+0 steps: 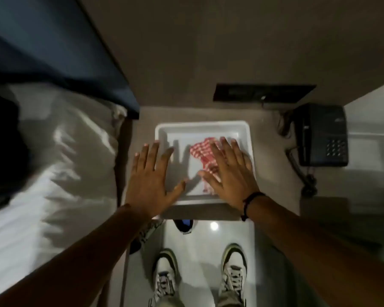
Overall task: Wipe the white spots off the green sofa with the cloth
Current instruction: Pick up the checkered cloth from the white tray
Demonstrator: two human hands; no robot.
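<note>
Both hands, left [150,182] and right [230,173], spread flat; right seemingly over the cloth [201,149] in tray [200,127]

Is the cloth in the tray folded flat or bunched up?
Bunched: the red-checked cloth lies crumpled in the white tray, partly under the open right hand.

No text or label here is legible.

Both bare forearms extend forward, palms facing down. The left hand [150,177] is flat with fingers spread and thumb angled toward the right. The right hand [230,173], also flat and spread, carries a dark wristband [248,203].
</note>
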